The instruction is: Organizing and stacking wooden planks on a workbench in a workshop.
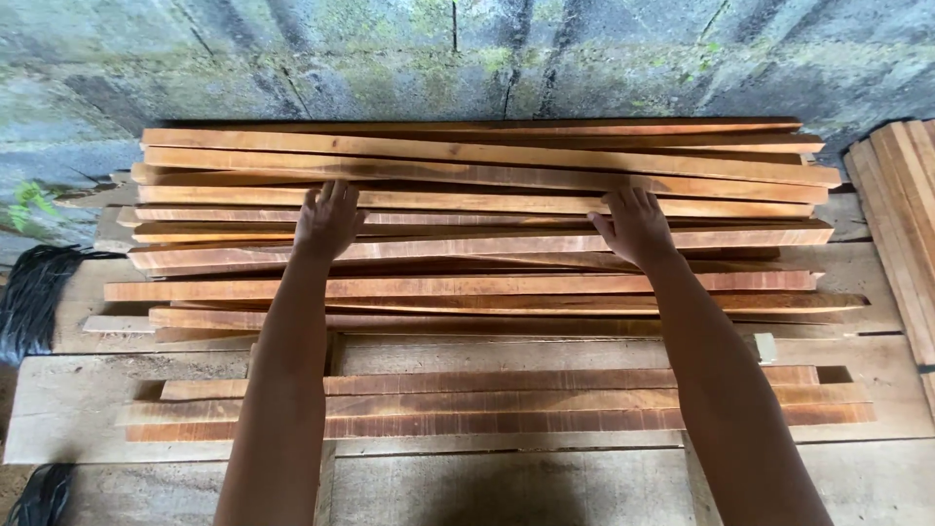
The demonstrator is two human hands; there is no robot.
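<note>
A stack of long reddish-brown wooden slats (487,170) lies crosswise on a grey plank bench (58,399). My left hand (328,220) rests palm down on the slats at the left of the pile, fingers spread toward the wall. My right hand (635,226) lies flat on the slats at the right, fingers also pointing away from me. Neither hand is curled around a slat. Three more slats (506,404) lie side by side nearer to me, between my forearms.
A mossy grey block wall (467,49) stands right behind the pile. More pale slats (901,224) lean at the far right. Black plastic (34,292) hangs off the bench's left edge, with another dark piece (39,497) at the lower left.
</note>
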